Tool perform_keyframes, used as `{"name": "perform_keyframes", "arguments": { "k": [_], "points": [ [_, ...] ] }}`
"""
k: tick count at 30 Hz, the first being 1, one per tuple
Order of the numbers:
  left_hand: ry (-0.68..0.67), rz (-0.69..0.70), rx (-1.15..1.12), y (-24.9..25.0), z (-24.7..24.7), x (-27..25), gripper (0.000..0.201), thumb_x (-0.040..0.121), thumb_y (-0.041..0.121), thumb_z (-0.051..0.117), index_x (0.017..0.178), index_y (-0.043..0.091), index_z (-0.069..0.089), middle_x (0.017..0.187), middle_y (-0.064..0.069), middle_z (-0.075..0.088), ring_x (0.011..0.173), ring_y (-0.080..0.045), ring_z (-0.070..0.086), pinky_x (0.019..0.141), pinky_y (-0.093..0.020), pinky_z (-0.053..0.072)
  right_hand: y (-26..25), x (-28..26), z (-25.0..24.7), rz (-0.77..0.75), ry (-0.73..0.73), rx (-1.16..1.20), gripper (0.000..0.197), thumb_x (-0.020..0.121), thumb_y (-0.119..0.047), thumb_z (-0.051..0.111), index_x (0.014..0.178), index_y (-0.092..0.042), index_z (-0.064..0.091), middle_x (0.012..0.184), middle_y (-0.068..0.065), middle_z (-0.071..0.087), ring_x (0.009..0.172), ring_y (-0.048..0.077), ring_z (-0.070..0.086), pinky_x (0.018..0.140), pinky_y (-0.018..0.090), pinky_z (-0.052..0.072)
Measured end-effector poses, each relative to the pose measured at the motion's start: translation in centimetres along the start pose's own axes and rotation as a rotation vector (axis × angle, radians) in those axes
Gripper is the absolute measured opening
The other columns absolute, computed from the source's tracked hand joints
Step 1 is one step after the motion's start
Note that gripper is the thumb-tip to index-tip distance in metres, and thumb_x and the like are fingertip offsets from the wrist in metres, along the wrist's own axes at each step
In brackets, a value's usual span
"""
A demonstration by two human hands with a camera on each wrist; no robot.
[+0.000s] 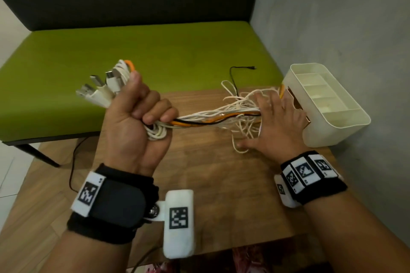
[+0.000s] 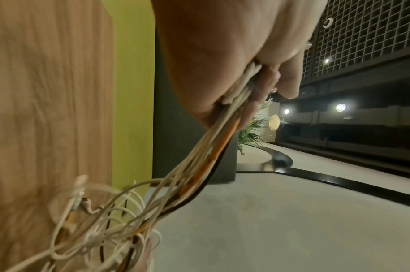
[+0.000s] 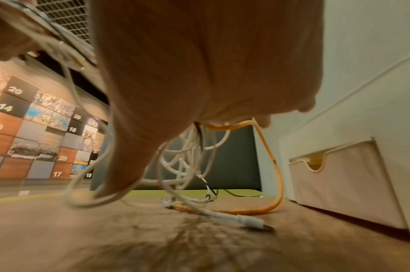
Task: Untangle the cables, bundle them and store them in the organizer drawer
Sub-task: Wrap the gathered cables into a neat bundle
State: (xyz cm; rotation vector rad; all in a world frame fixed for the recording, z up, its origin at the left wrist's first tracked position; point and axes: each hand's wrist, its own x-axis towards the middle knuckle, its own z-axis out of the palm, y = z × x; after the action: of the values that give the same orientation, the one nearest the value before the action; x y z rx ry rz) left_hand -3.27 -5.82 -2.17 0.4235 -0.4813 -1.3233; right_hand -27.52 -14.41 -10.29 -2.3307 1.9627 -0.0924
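My left hand (image 1: 142,113) is raised in a fist around a bundle of white, orange and black cables (image 1: 210,117). Several white USB plugs (image 1: 97,88) stick out of the fist at its upper left. The left wrist view shows the cables (image 2: 210,156) leaving the left hand (image 2: 222,64) toward a loose tangle. My right hand (image 1: 279,122) lies with its fingers spread in the tangled far ends, just left of the cream organizer (image 1: 321,137). In the right wrist view loops hang under the right hand (image 3: 199,73). An orange cable (image 3: 278,174) curves down beside the drawer front (image 3: 338,184).
The wooden table (image 1: 221,184) carries the organizer at its right edge, against a grey wall. A green bench (image 1: 111,51) stands behind the table. A thin black cable end (image 1: 241,68) sticks up over the bench. A white plug (image 3: 255,223) lies on the tabletop.
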Motion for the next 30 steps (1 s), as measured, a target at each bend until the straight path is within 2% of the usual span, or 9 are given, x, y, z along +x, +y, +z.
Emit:
{"name": "perform_keyframes", "arguments": {
  "k": [3, 6, 8, 11, 13, 15, 17, 22, 30],
  "points": [
    [0.101, 0.014, 0.094, -0.4, -0.7, 0.0, 0.032, 0.087, 0.027, 0.058, 0.064, 0.022, 0.036, 0.042, 0.012, 0.025, 0.038, -0.004, 0.026, 0.045, -0.019, 0.032, 0.2, -0.2, -0.5, -0.037, -0.325, 0.074, 0.137, 0.052, -0.081, 0.073, 0.148, -0.048, -0.019, 0.164, -0.007, -0.016, 0.152, 0.031, 0.001, 0.116, 0.062, 0.011],
    [0.143, -0.011, 0.158, -1.4, -0.8, 0.0, 0.032, 0.089, 0.021, 0.058, 0.064, 0.023, 0.038, 0.045, 0.011, 0.023, 0.039, -0.004, 0.024, 0.045, -0.021, 0.033, 0.1, -0.9, -3.0, -0.116, -0.511, 0.169, 0.119, 0.053, -0.081, 0.071, 0.153, -0.047, 0.015, 0.166, -0.005, 0.001, 0.151, 0.024, 0.013, 0.120, 0.050, 0.020],
    [0.132, -0.022, 0.173, -2.0, -0.8, 0.0, 0.031, 0.088, 0.017, 0.060, 0.065, 0.023, 0.041, 0.046, 0.010, 0.024, 0.039, -0.004, 0.024, 0.045, -0.022, 0.033, 0.6, -1.4, -4.7, -0.121, -0.375, 0.353, 0.097, 0.047, -0.085, 0.066, 0.135, -0.049, 0.052, 0.160, -0.006, 0.030, 0.147, 0.017, 0.027, 0.118, 0.044, 0.028],
    [0.112, -0.039, 0.218, -2.8, -0.5, -0.2, 0.030, 0.085, 0.015, 0.061, 0.067, 0.022, 0.038, 0.046, 0.009, 0.024, 0.039, -0.006, 0.025, 0.044, -0.023, 0.034, 0.9, -2.2, -6.0, -0.150, 0.026, 0.634, 0.039, 0.068, -0.057, 0.078, 0.097, -0.031, 0.078, 0.127, -0.006, 0.066, 0.121, 0.012, 0.056, 0.101, 0.028, 0.043],
    [0.104, -0.054, 0.235, -3.2, -0.2, -0.4, 0.030, 0.084, 0.016, 0.062, 0.068, 0.021, 0.037, 0.047, 0.008, 0.024, 0.039, -0.006, 0.025, 0.045, -0.023, 0.035, 0.8, -2.2, -6.2, -0.276, 0.368, 0.556, 0.016, 0.079, -0.034, 0.079, 0.083, -0.018, 0.078, 0.103, -0.003, 0.073, 0.097, 0.015, 0.064, 0.092, 0.034, 0.049],
    [0.100, -0.059, 0.238, -3.4, 0.1, -0.4, 0.029, 0.083, 0.015, 0.060, 0.067, 0.021, 0.037, 0.046, 0.008, 0.024, 0.039, -0.006, 0.024, 0.045, -0.023, 0.034, 0.4, -2.1, -5.9, -0.401, 0.521, 0.461, 0.012, 0.078, -0.028, 0.076, 0.081, -0.016, 0.076, 0.093, -0.004, 0.073, 0.093, 0.020, 0.062, 0.090, 0.042, 0.047],
    [0.092, -0.060, 0.237, -3.5, 0.3, -0.5, 0.028, 0.083, 0.014, 0.059, 0.067, 0.021, 0.037, 0.045, 0.008, 0.024, 0.039, -0.006, 0.024, 0.044, -0.022, 0.034, -0.1, -2.2, -5.4, -0.490, 0.439, 0.484, 0.016, 0.078, -0.026, 0.077, 0.092, -0.019, 0.076, 0.095, -0.006, 0.071, 0.096, 0.019, 0.060, 0.091, 0.040, 0.045],
    [0.064, -0.072, 0.221, -3.7, 0.4, -0.5, 0.029, 0.084, 0.015, 0.059, 0.068, 0.021, 0.036, 0.045, 0.009, 0.024, 0.039, -0.006, 0.024, 0.046, -0.023, 0.034, -2.8, -3.9, -4.4, -0.584, -0.017, 0.721, 0.034, 0.081, -0.022, 0.080, 0.113, -0.020, 0.070, 0.102, -0.010, 0.064, 0.093, 0.007, 0.059, 0.078, 0.008, 0.041],
    [0.037, -0.069, 0.212, -3.1, 0.1, -0.6, 0.034, 0.082, 0.014, 0.065, 0.064, 0.021, 0.038, 0.045, 0.010, 0.025, 0.039, -0.005, 0.024, 0.046, -0.022, 0.033, -3.9, -3.5, -3.4, -0.672, 0.068, 0.497, 0.015, 0.085, -0.034, 0.064, 0.096, -0.024, 0.067, 0.073, -0.016, 0.053, 0.069, 0.004, 0.049, 0.061, 0.026, 0.037]
  ]
}}
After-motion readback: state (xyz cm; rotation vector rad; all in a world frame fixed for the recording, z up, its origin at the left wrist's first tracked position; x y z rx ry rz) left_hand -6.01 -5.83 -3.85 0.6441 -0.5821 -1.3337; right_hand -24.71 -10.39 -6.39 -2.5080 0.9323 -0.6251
